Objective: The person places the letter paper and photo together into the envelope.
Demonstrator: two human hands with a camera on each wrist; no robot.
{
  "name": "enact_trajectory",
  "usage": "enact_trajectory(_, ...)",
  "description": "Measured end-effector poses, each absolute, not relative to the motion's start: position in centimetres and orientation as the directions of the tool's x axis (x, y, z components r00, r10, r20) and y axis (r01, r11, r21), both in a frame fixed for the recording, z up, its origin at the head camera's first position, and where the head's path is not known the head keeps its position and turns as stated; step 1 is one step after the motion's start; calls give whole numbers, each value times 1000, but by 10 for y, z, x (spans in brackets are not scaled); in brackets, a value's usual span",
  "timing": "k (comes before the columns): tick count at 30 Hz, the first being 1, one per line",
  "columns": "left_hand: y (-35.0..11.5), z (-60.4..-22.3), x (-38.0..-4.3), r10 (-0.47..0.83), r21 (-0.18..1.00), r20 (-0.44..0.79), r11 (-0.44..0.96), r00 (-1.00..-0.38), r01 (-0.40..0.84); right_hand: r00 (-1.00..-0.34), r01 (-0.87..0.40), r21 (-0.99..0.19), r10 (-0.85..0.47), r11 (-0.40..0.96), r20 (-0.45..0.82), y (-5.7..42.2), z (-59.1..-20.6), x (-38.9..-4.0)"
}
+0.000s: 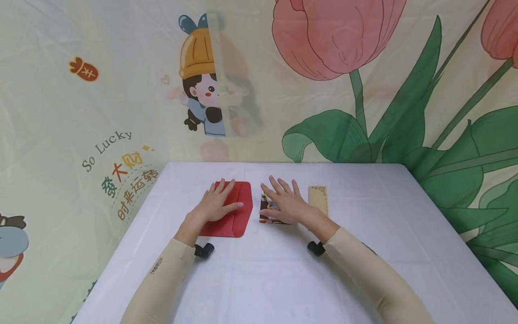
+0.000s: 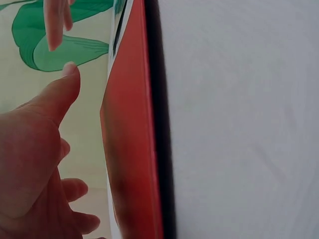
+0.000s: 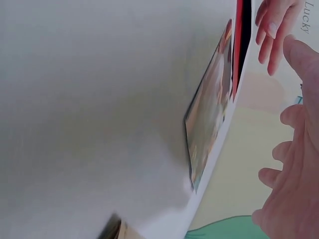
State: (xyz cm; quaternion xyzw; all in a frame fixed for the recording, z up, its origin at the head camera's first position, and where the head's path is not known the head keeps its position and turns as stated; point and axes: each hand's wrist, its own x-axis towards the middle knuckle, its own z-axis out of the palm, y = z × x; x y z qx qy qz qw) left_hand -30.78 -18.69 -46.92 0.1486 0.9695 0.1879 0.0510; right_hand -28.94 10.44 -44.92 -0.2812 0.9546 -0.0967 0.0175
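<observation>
My left hand (image 1: 214,204) is spread above a red envelope (image 1: 244,211) lying on the white table. The left wrist view shows the fingers and thumb raised apart from the envelope (image 2: 130,129), with nothing between them. My right hand (image 1: 290,204), fingers also spread, hangs over a small colourful picture card (image 1: 265,217) and hides much of it. In the right wrist view that card (image 3: 207,114) lies flat below the hand. Just right of it is a tan strip (image 1: 318,198) with a dark pattern at one corner, its lower end partly behind the right wrist.
The white-covered table (image 1: 259,279) reaches back to a curtain (image 1: 251,148) printed with tulips and cartoon figures. A black wrist device (image 1: 205,250) shows by the left wrist and another black device (image 1: 315,248) by the right wrist.
</observation>
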Motion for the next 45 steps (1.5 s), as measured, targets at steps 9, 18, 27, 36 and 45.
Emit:
enact_trajectory(9, -186, -475, -308, 301, 382, -85, 890, -950, 248, -835, -538, -213, -551, 816, -2, 90, -449, -291)
enact_trajectory(18, -186, -476, -305, 295, 386, -131, 894, -946, 226, -827, -541, -233, -562, 808, -27, 78, -454, -294)
enact_trajectory(27, -186, -475, -304, 301, 390, -125, 891, -945, 232, -819, -549, -226, -572, 805, -47, 61, -458, -295)
enact_trajectory(36, -187, -476, -304, 337, 386, -121, 883, -934, 269, -824, -534, -251, -563, 807, -57, 49, -465, -296)
enact_trajectory(45, -188, -477, -304, 351, 390, -147, 880, -925, 272, -817, -532, -221, -564, 818, -119, 41, -470, -296)
